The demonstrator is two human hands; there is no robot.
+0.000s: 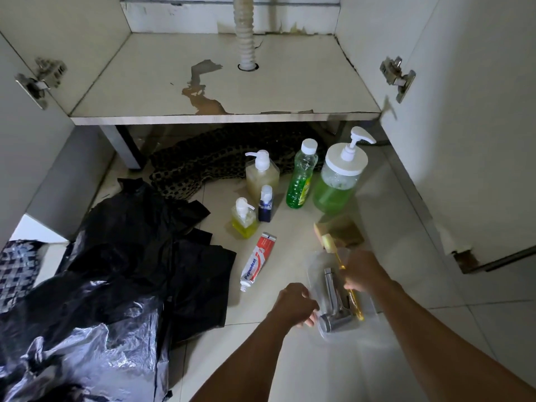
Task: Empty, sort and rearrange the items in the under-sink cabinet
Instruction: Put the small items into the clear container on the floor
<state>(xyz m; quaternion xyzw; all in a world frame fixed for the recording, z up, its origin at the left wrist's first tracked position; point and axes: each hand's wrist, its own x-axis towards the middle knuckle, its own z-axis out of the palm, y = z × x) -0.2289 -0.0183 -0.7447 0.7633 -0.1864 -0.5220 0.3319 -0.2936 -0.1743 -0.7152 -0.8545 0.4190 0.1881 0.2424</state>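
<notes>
1. Chrome shows through a clear plastic pack (342,309) lying on the floor tiles (290,358); inside it is a metal sprayer head (333,317).
2. Left hand (295,304) grips the pack's left edge, fingers curled round it.
3. Right hand (364,271) pinches a yellow-handled brush (342,265) over the pack.
4. Beyond stand a large green pump jar (338,181), a green bottle (300,181) and smaller pump bottles; a toothpaste tube (258,261) lies beside black bin bags (116,271).
5. Cabinet shelf (203,91) is bare and stained.
</notes>
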